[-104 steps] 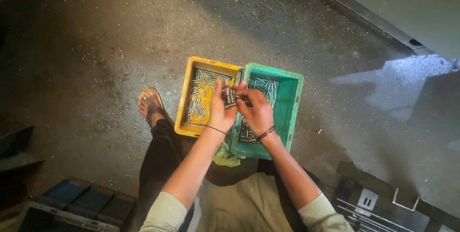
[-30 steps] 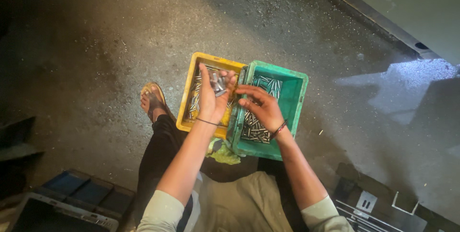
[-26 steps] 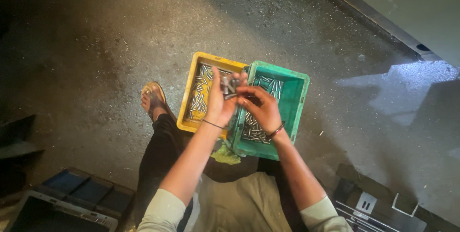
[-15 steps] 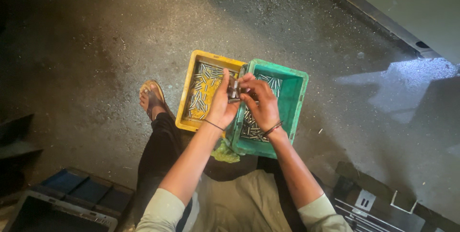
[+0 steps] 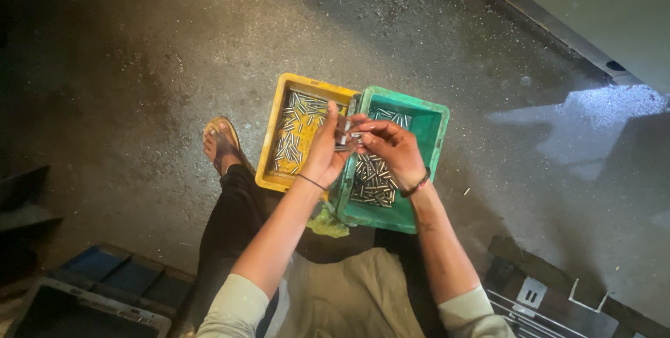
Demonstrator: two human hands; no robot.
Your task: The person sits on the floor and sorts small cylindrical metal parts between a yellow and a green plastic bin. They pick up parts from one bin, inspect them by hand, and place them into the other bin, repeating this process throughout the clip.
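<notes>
My left hand holds a small bunch of short metal pins over the seam between two trays. My right hand meets it from the right, fingertips pinching at the same pins. Under the left hand sits a yellow tray with several silver pins spread inside. A green tray lies beside it on the right, also with several pins on its bottom. Both trays rest on the floor in front of my knees.
My sandalled foot rests left of the yellow tray. A yellow-green rag pokes out below the trays. Dark blue and grey crates stand at lower left, a metal frame at lower right, a machine base at upper right.
My left hand reached over the yellow tray a second ago, then came back to the tray seam. Both hands have joined on the pins again.
</notes>
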